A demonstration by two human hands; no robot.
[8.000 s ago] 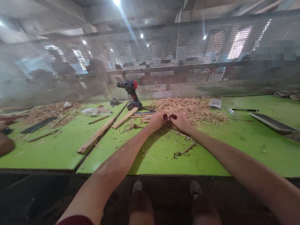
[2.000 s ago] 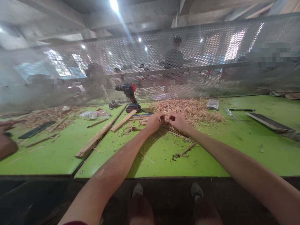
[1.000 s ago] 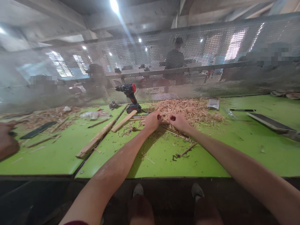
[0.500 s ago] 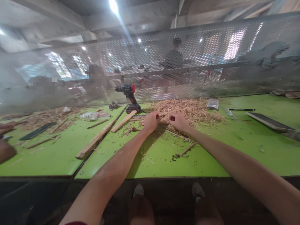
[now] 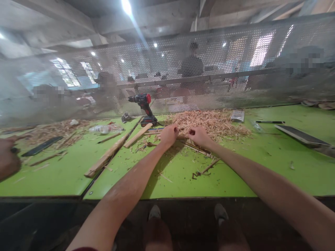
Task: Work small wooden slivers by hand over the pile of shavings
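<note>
My left hand (image 5: 170, 135) is closed, fingers curled together, at the near edge of a pile of wood shavings (image 5: 214, 122). Just to its right, my right hand (image 5: 199, 136) is closed in the same way, with a small gap between the two. A light wooden strip (image 5: 182, 137) shows low in that gap. Whether the fingers grip it or something smaller is too fine to make out. Below the hands, thin wooden sticks (image 5: 197, 149) lie on the green table (image 5: 183, 181).
A cordless drill (image 5: 144, 108) stands on its battery behind a flat wood slat (image 5: 138, 135). A long wooden strip (image 5: 107, 157) lies along the table seam. A dark-faced board (image 5: 302, 135) and a pen (image 5: 270, 122) lie at right. Another person's hand (image 5: 9, 158) is at far left.
My two hands stay almost where they were. At the far left, the other person's hand has shifted and shows farther into view.
</note>
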